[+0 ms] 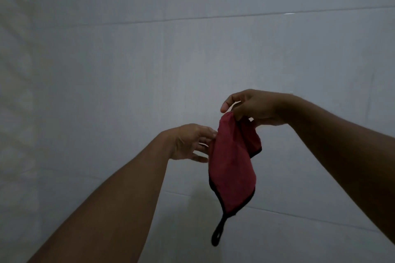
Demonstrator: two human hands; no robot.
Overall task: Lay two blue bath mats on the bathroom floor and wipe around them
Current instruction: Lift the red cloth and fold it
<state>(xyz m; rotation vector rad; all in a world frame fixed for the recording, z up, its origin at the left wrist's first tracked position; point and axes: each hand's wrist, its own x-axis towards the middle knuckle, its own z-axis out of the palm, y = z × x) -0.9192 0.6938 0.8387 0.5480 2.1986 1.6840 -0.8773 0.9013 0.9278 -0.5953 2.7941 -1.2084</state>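
Head view — red cloth hangs beneath right hand, left hand perhaps touching.

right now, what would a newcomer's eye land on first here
The red cloth with black trim hangs mid-frame, pinched at its top by the right hand. The left hand reaches its side with loose fingers, and a black loop dangles from its lowest corner. Behind it is a pale tiled wall.
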